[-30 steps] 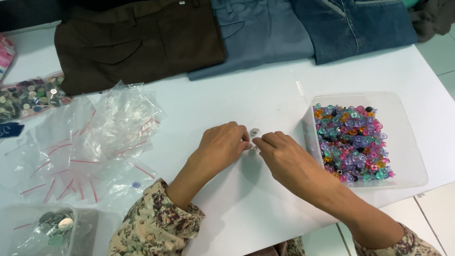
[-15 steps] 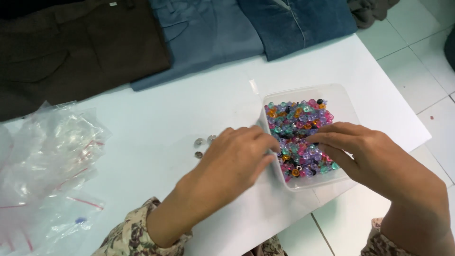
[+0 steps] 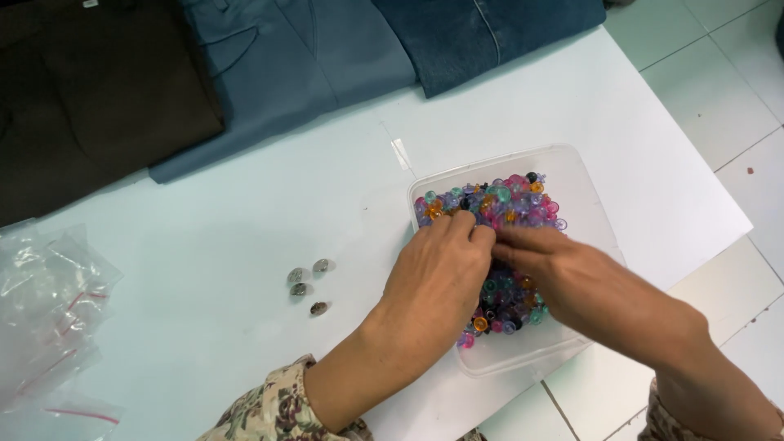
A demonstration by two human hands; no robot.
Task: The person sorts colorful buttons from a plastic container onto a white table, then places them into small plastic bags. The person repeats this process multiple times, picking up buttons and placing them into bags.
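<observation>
Coloured buttons (image 3: 506,204) under both hands (image 3: 490,269)

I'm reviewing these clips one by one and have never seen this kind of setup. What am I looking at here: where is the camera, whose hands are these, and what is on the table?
There is no machine here. The picture comes from a camera worn on a person's head, looking down at their own two bare hands over a white table.

Both hands reach into a clear plastic container filled with small colourful translucent beads. The left hand and the right hand meet over the beads, fingers down among them. Whether either has pinched anything cannot be seen.

To the left of the hands, four small silvery metal pieces lie loose on the table. At the far left edge are clear plastic bags with red strips. Along the top lie folded garments: a dark brown one, a grey-blue one and a dark denim one.
</observation>
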